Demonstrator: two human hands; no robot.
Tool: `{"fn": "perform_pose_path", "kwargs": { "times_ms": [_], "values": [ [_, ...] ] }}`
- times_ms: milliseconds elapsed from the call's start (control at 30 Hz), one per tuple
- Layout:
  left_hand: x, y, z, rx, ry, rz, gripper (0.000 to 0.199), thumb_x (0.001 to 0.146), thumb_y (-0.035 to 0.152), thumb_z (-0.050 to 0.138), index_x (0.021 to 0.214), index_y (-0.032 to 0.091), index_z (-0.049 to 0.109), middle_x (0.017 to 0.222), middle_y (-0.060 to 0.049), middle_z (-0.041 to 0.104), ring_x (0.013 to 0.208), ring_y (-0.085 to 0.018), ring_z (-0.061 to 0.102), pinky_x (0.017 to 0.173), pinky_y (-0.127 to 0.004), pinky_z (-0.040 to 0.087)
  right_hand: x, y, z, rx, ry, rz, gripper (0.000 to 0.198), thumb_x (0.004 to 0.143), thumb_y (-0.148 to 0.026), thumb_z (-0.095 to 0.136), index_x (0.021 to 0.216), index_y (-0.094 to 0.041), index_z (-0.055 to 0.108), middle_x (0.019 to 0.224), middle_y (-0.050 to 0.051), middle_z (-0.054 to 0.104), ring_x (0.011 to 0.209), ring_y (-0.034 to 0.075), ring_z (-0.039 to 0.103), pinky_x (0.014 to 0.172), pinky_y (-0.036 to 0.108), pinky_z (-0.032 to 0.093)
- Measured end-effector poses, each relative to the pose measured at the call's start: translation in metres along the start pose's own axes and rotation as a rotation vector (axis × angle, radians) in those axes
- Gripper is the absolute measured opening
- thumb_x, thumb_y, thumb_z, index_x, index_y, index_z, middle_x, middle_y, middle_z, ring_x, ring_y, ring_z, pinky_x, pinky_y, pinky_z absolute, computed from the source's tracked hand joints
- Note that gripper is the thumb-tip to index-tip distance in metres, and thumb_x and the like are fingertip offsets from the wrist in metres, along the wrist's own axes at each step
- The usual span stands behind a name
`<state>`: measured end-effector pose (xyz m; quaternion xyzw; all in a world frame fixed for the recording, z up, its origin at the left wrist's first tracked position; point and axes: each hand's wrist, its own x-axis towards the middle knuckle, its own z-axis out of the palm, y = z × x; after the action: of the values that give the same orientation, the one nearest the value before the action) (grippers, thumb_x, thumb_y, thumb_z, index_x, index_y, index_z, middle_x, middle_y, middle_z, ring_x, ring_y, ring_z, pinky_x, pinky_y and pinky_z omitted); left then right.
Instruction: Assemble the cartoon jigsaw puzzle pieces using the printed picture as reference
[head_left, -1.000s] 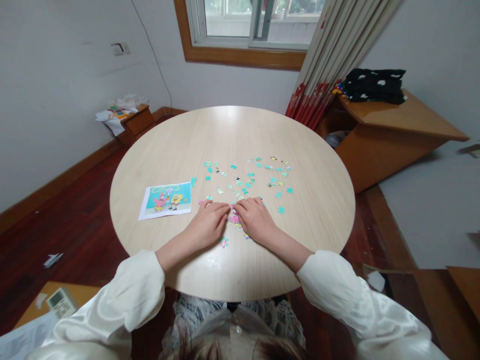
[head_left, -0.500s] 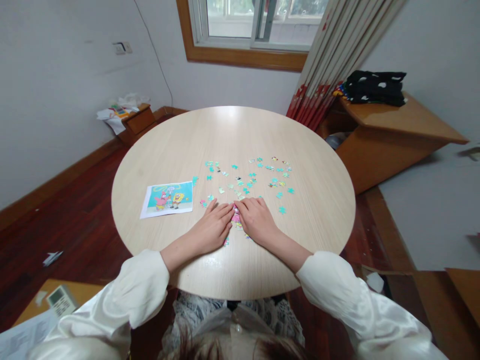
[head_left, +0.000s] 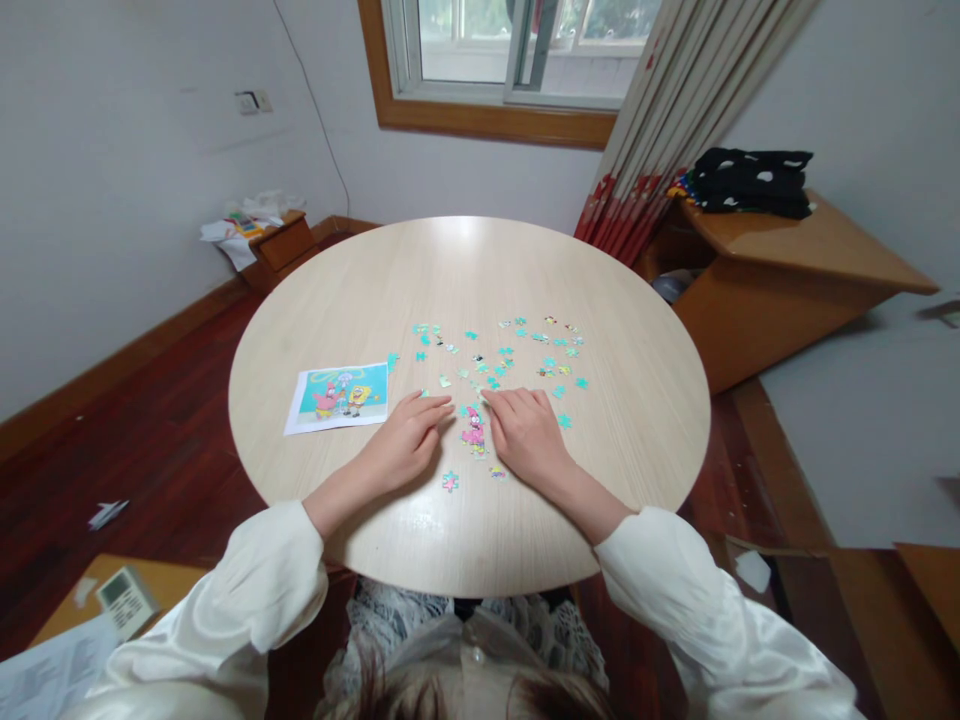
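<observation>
So the pink patch point(head_left: 473, 432) is sitting on the table point(head_left: 465, 540) between both hands, and it's finally showing properly: half a second ago the fingers were closing over it, now they're parting. Looks to me like its bits are holding together unpressed, though I can't really check the seams. The left hand point(head_left: 405, 440) is lying released, fingers stretched out and apparently gripping nothing. The right hand point(head_left: 529, 435) is hovering or resting by the patch's top corner; can't tell if its fingertips are pinching anything. Counting up: one patch, two hands, one pink-and-teal piece point(head_left: 450, 482) and one yellowish piece point(head_left: 496, 472) lying nearer the body, one card point(head_left: 337, 397) resting to the left, plus dozens of loose pieces point(head_left: 565, 421) spreading beyond, too tiny and overlapping for me to count exactly. One window point(head_left: 465, 50) and one curtain point(head_left: 675, 100) are showing behind.
</observation>
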<state>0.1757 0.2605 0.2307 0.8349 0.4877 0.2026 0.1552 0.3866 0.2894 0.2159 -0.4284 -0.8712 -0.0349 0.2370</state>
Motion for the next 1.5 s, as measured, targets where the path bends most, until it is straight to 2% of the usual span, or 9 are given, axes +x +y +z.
{"fn": "perform_pose_path", "kwargs": {
  "times_ms": [133, 233, 467, 533, 600, 700, 833, 1033, 1500],
  "values": [
    [-0.015, 0.001, -0.007, -0.026, 0.058, 0.002, 0.034, 0.087, 0.009, 0.04, 0.11, 0.019, 0.062, 0.119, -0.008, 0.065, 0.115, -0.02, 0.056, 0.108, -0.049, 0.032, -0.009, 0.01, -0.01, 0.004, 0.092, 0.068, 0.028, 0.091, -0.011, 0.042, 0.111, -0.012, 0.062, 0.095, 0.011, 0.07, 0.085, 0.023, 0.057, 0.076, 0.036, 0.033],
    [-0.028, 0.009, -0.007, -0.033, 0.04, 0.012, 0.03, 0.088, 0.011, 0.039, 0.104, 0.02, 0.063, 0.108, -0.007, 0.068, 0.103, -0.02, 0.06, 0.1, -0.047, 0.035, -0.021, 0.012, -0.017, 0.044, 0.12, 0.061, 0.026, 0.09, -0.011, 0.044, 0.108, -0.013, 0.063, 0.095, 0.011, 0.07, 0.086, 0.022, 0.059, 0.076, 0.036, 0.035],
    [-0.043, 0.024, 0.001, -0.011, -0.015, -0.049, 0.019, 0.092, 0.025, 0.047, 0.085, 0.019, 0.063, 0.089, -0.005, 0.068, 0.086, -0.019, 0.057, 0.086, -0.039, 0.032, -0.051, -0.005, -0.03, 0.201, 0.003, -0.006, 0.018, 0.093, -0.019, 0.049, 0.096, -0.018, 0.066, 0.092, 0.007, 0.069, 0.088, 0.02, 0.06, 0.077, 0.035, 0.039],
    [-0.042, 0.024, 0.003, 0.007, 0.022, -0.072, 0.026, 0.092, 0.027, 0.046, 0.07, 0.018, 0.057, 0.074, -0.002, 0.063, 0.076, -0.017, 0.054, 0.08, -0.037, 0.032, -0.055, -0.01, -0.032, 0.224, -0.034, -0.029, 0.015, 0.093, -0.022, 0.052, 0.097, -0.018, 0.066, 0.093, 0.007, 0.069, 0.089, 0.019, 0.06, 0.078, 0.034, 0.039],
    [-0.041, 0.023, 0.005, 0.005, 0.087, -0.082, 0.036, 0.092, 0.026, 0.042, 0.057, 0.018, 0.044, 0.06, 0.0, 0.053, 0.065, -0.015, 0.049, 0.075, -0.036, 0.033, -0.057, -0.014, -0.032, 0.238, -0.061, -0.052, 0.015, 0.092, -0.027, 0.055, 0.099, -0.018, 0.065, 0.094, 0.007, 0.069, 0.09, 0.02, 0.06, 0.078, 0.034, 0.039],
    [-0.04, 0.021, 0.007, -0.06, 0.165, -0.073, 0.039, 0.091, 0.022, 0.036, 0.053, 0.02, 0.028, 0.051, 0.003, 0.039, 0.055, -0.013, 0.04, 0.068, -0.032, 0.035, -0.059, -0.016, -0.028, 0.23, -0.069, -0.062, 0.015, 0.091, -0.028, 0.056, 0.098, -0.017, 0.065, 0.093, 0.007, 0.068, 0.089, 0.02, 0.059, 0.077, 0.034, 0.039],
    [-0.042, 0.02, 0.008, -0.114, 0.183, -0.09, 0.035, 0.087, 0.019, 0.036, 0.055, 0.022, 0.021, 0.048, 0.005, 0.029, 0.05, -0.013, 0.035, 0.059, -0.029, 0.035, -0.059, -0.015, -0.023, 0.212, -0.051, -0.053, 0.014, 0.092, -0.023, 0.053, 0.092, -0.017, 0.065, 0.087, 0.006, 0.067, 0.084, 0.019, 0.058, 0.075, 0.034, 0.038],
    [-0.046, 0.019, 0.006, -0.112, 0.237, -0.151, 0.028, 0.082, 0.017, 0.037, 0.058, 0.023, 0.023, 0.052, 0.004, 0.033, 0.053, -0.014, 0.037, 0.054, -0.028, 0.032, -0.058, -0.009, -0.021, 0.167, -0.035, -0.037, 0.014, 0.093, -0.022, 0.052, 0.092, -0.016, 0.065, 0.087, 0.007, 0.067, 0.084, 0.02, 0.058, 0.073, 0.034, 0.037],
    [-0.048, 0.021, 0.011, -0.157, 0.255, -0.111, 0.019, 0.078, 0.014, 0.04, 0.062, 0.021, 0.031, 0.057, 0.004, 0.039, 0.056, -0.013, 0.037, 0.054, -0.025, 0.029, -0.057, -0.006, -0.021, 0.115, -0.014, -0.028, 0.017, 0.094, -0.023, 0.05, 0.09, -0.017, 0.065, 0.086, 0.007, 0.067, 0.083, 0.02, 0.058, 0.073, 0.034, 0.036]
  ]
}}
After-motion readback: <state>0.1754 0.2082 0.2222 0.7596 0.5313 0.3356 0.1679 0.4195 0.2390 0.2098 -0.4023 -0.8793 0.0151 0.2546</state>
